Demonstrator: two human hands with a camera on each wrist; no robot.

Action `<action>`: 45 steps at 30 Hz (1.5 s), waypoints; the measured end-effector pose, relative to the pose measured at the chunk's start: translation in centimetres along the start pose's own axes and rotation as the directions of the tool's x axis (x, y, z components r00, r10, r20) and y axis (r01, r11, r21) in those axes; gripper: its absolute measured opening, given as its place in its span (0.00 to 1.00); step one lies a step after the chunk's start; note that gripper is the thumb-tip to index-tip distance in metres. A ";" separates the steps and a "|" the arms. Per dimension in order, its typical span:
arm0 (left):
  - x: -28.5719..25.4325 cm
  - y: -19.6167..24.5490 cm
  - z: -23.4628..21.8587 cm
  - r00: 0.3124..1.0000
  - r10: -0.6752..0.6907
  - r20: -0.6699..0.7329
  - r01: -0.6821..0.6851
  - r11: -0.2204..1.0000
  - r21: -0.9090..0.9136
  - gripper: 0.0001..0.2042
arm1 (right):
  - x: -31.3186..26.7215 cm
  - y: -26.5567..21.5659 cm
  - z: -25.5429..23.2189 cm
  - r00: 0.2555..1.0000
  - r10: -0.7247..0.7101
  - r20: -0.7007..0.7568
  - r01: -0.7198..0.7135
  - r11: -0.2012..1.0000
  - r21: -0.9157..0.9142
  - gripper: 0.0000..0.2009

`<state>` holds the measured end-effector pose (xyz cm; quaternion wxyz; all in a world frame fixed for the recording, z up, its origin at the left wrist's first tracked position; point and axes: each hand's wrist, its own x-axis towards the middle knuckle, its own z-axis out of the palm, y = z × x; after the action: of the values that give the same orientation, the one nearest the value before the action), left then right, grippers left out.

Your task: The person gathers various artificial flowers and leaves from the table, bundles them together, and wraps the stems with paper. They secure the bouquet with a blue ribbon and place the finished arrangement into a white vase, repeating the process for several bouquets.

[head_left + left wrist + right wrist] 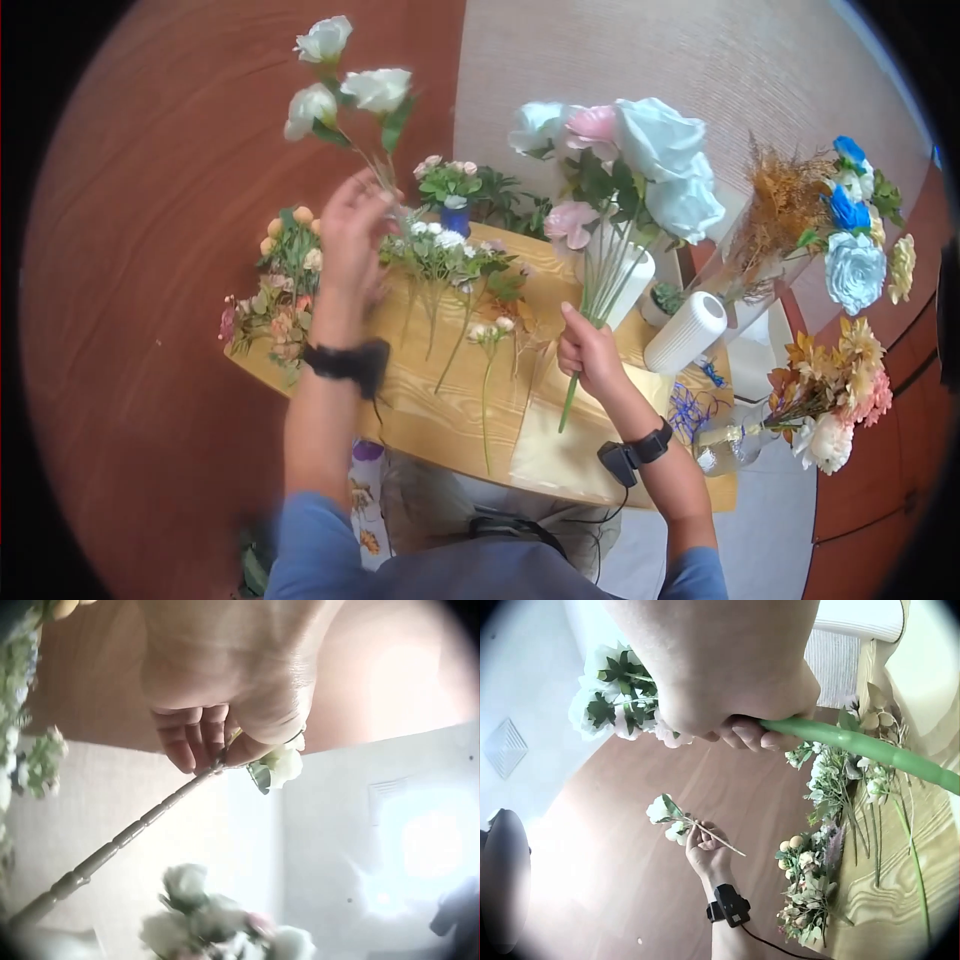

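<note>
My left hand (352, 228) is raised over the table's far left part and pinches a stem with white artificial flowers (377, 90). In the left wrist view its brown, jointed stem (127, 834) runs down and left from the fingertips. My right hand (590, 355) grips a bunch of artificial stems upright, with large pale blue roses (660, 140) and pink blooms (592, 127) on top. A thick green stem (870, 748) sticks out below that fist in the right wrist view. The two hands are apart, the left one higher and farther out.
On the wooden table (420, 395) lie white flower sprays (440, 250) and peach flowers (290, 255). Cream wrapping paper (550, 445) is under the right hand. A white ribbed vase (686, 332), blue-purple ribbon (692, 408) and a glass vase (728, 450) with flowers stand or lie to the right.
</note>
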<state>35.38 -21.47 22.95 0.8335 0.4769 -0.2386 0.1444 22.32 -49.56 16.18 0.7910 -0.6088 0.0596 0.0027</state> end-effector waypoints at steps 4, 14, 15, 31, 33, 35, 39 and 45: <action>-5.1 -2.0 5.5 0.999 -0.012 0.045 0.016 0.995 -0.102 0.14 | 1.1 0.4 0.3 1.000 0.021 0.012 -0.021 0.999 0.048 0.26; -12.1 -8.6 12.3 0.979 -0.118 0.164 0.132 0.988 -0.078 0.15 | 0.8 2.4 -0.2 0.997 0.037 0.070 -0.043 0.996 0.078 0.33; -12.5 -8.8 12.4 0.979 -0.114 0.169 0.129 0.989 -0.079 0.15 | 0.6 2.4 0.1 0.998 0.027 0.061 -0.032 0.997 0.077 0.34; -13.8 -9.5 12.8 0.954 -0.191 0.229 0.220 0.970 -0.105 0.16 | -0.7 3.9 -1.9 0.942 -0.259 0.214 0.280 0.957 -0.072 0.20; -13.6 -9.5 12.5 0.944 -0.205 0.259 0.245 0.960 -0.133 0.16 | -1.0 3.8 -1.8 0.945 -0.253 0.207 0.265 0.964 -0.029 0.17; -13.4 -9.5 12.3 0.933 -0.221 0.283 0.273 0.949 -0.160 0.16 | -1.2 3.5 -1.6 0.949 -0.240 0.202 0.242 0.970 0.014 0.14; -13.4 -9.7 12.5 0.921 -0.252 0.296 0.312 0.934 -0.176 0.17 | -1.5 3.4 -1.3 0.944 -0.286 0.166 0.298 0.953 -0.052 0.14; -13.1 -11.0 12.5 0.944 -0.171 0.281 0.231 0.953 -0.196 0.19 | -0.3 4.6 -2.3 0.953 -0.255 0.163 0.272 0.959 -0.086 0.13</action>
<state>26.23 -37.96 13.32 0.8540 0.4158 -0.3108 -0.0342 21.45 -50.52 11.20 0.7527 -0.6510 -0.0822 -0.0538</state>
